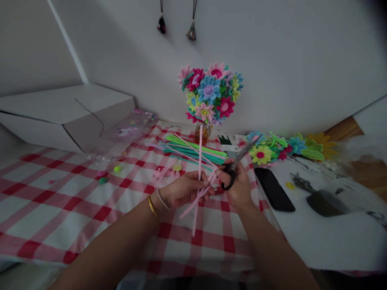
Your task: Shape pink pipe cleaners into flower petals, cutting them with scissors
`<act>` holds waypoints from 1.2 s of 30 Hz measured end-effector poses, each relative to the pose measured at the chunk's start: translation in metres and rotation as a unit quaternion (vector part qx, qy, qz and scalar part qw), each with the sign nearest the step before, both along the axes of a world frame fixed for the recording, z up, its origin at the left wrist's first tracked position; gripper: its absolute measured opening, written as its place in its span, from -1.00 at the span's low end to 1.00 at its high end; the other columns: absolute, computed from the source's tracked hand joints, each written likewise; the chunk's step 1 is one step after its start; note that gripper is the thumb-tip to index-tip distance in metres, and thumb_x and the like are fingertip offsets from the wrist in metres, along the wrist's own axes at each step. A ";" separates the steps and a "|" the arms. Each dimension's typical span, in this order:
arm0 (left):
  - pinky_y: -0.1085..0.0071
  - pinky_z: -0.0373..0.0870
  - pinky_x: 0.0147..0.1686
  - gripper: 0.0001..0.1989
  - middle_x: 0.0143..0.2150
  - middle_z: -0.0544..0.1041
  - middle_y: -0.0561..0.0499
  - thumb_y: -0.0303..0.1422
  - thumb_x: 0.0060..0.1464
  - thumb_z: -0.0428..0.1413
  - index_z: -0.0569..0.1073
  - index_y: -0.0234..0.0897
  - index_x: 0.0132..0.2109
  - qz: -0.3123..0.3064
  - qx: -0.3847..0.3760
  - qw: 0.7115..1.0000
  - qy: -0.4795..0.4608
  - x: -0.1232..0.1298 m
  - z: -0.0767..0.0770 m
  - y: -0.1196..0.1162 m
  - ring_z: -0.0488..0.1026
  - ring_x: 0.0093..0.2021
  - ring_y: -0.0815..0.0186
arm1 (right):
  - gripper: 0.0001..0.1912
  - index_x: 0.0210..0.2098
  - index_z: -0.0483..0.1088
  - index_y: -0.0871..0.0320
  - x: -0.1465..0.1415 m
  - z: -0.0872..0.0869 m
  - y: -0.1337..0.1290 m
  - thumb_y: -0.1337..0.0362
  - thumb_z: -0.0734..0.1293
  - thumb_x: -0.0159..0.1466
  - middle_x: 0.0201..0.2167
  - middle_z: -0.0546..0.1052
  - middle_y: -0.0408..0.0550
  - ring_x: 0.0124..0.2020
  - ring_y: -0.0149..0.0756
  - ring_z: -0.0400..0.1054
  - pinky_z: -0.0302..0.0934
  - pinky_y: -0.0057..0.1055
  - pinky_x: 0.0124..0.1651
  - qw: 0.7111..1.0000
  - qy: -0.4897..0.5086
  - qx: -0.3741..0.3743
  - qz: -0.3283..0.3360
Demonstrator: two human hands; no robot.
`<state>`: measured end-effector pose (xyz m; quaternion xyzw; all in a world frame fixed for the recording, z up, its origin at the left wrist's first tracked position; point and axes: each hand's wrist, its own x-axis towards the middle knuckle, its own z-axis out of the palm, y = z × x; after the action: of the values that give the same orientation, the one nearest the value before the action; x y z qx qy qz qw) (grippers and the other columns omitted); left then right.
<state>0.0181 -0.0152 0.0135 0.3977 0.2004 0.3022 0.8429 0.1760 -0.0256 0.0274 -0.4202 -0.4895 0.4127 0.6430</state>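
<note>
Scissors (pixel 237 166) are gripped in the right hand (pixel 237 189), the black handle loops threaded by the fingers and the blades angled up and away toward the right, so the cutting edges are kept clear of the other hand. Pink pipe cleaners (pixel 199 189) are pinched in a small bundle by the left hand (pixel 184 189), its fingers curled and pressed together around them just above the checked tablecloth (pixel 60 193); one strand is held upright while the others hang down and fan out below the grip, which appears to keep their ends level beside the scissors. The two hands are brought close together, nearly touching. More pipe cleaners, green and teal (pixel 193 151), are laid flat behind the hands, within easy reach. A vase of felt flowers (pixel 210 94) is stood against the wall, and loose flowers (pixel 272 151) are laid to the right, beside a dark phone (pixel 273 189).
</note>
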 end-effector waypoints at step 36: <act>0.64 -0.13 -0.73 -0.96 -0.57 0.33 0.02 -0.55 -0.10 0.07 0.39 -0.43 -0.39 0.000 -0.097 0.994 -0.053 -0.003 0.010 0.003 0.08 -0.68 0.59 | -0.59 -0.24 0.28 -0.01 0.011 0.002 0.004 0.33 0.43 -0.08 -0.39 0.48 -0.21 -0.34 -0.35 0.39 0.31 -0.33 -0.25 0.993 -0.034 0.010 0.110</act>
<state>0.0154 -0.0120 0.0235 0.2973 0.1842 0.3018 0.8869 0.1875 -0.0217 0.0295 -0.3709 -0.5587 0.4616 0.5807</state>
